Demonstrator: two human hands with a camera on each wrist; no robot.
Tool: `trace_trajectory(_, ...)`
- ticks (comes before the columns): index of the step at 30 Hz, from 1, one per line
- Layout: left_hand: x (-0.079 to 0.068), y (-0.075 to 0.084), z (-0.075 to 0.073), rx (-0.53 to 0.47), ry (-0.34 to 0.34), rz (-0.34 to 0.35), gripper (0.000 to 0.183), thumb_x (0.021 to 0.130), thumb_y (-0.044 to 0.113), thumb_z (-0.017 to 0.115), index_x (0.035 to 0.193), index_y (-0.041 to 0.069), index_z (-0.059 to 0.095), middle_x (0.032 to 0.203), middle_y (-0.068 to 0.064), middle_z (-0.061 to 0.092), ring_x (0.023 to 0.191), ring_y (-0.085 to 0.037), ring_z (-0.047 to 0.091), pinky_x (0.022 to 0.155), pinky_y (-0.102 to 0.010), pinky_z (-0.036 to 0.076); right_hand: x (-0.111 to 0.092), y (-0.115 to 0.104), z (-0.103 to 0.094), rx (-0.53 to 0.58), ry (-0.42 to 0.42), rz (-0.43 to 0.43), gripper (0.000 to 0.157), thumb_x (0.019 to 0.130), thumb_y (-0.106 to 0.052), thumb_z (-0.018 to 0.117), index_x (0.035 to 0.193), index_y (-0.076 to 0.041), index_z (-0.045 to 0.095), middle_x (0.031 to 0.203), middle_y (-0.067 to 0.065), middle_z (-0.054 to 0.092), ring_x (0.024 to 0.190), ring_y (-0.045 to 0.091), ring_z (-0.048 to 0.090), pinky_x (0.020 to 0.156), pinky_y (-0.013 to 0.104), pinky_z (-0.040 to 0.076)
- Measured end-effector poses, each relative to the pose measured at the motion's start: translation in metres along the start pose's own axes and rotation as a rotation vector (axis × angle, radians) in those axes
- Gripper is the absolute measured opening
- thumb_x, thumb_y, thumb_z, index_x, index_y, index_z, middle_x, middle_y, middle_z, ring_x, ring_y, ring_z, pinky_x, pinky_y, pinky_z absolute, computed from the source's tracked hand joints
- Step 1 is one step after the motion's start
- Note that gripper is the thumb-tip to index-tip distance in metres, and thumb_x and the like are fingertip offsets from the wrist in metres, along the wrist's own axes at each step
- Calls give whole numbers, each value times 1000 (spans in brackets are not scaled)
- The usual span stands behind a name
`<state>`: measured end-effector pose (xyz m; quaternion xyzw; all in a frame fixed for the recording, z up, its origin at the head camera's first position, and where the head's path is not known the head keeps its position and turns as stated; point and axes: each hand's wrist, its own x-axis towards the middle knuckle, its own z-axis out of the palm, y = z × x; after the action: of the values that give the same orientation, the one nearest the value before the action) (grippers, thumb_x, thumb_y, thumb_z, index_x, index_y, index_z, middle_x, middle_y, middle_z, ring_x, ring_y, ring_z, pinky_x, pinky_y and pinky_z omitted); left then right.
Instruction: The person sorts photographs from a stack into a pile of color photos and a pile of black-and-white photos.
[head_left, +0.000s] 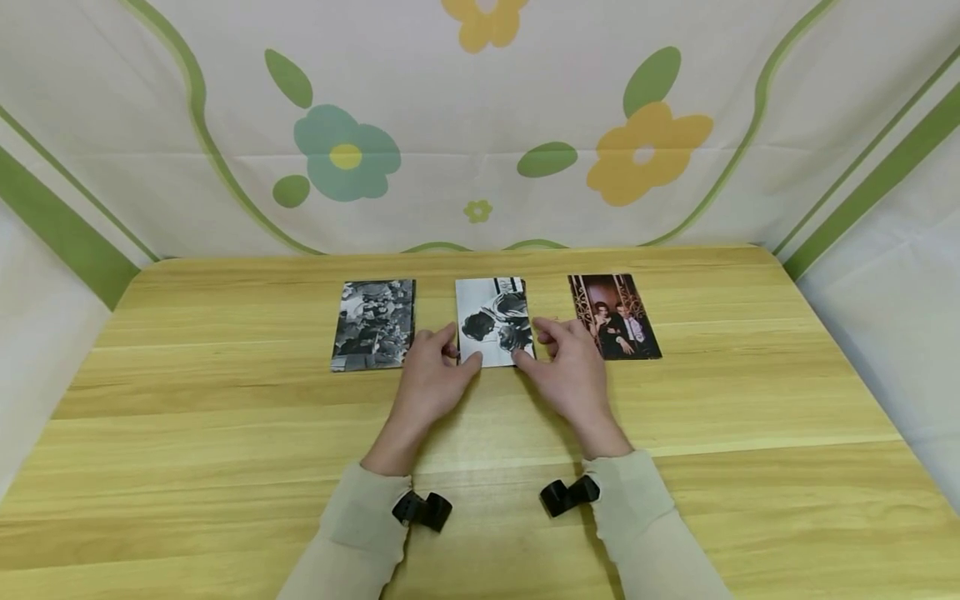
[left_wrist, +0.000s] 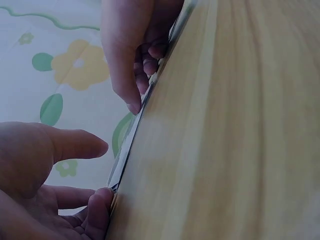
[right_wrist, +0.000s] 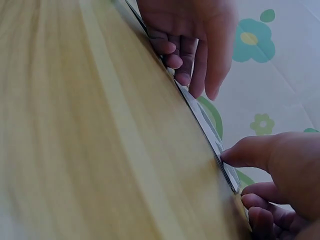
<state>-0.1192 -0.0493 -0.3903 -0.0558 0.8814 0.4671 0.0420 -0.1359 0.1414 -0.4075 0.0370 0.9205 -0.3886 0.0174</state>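
In the head view a black-and-white photo card with a bent figure lies in the middle of a row of three. A darker edge shows beneath it. My left hand is at its near left corner, fingertips along the left edge; in the left wrist view the thumb is raised off the card. My right hand is at the near right corner, its thumb touching the near edge and its fingers by the right side. Both hands' fingers are loosely bent.
A black-and-white crowd photo lies left of the hands, a dark colour photo of seated people to the right. All rest on a wooden table. Behind its far edge hangs a flowered cloth. Both wrists carry black cameras.
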Motion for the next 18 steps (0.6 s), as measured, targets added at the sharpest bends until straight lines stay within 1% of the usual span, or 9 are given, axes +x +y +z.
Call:
trace_trajectory(4,-1,1,1,1,-4,2,68,97,21,75,155,-5,51,106,-11,53,88,-20,46,76,-30,38,-1,0,1,-17,4,-5,64,92,-35,84,150,-17,64,125,7,62,108,25,57,94,42,48)
trace_trajectory(10,-3,1,1,-11,1,8,67,98,21,75,155,-6,52,106,-11,52,87,-20,45,75,-30,37,-1,-1,1,-7,12,-6,63,92,-35,84,149,-17,65,124,7,62,108,25,57,95,42,49)
trace_trajectory(14,-3,1,1,-43,10,14,64,99,20,73,155,-4,52,106,-12,52,85,-20,46,74,-30,39,-2,-1,1,46,16,-5,62,92,-30,84,149,-15,64,124,7,63,109,26,58,97,42,50)
trace_trajectory(18,-5,1,-1,-99,23,14,61,100,17,72,156,-1,53,109,-13,54,88,-21,49,77,-31,42,-2,-4,-3,152,18,-12,61,91,-22,83,148,-12,64,122,9,63,107,26,60,96,38,53)
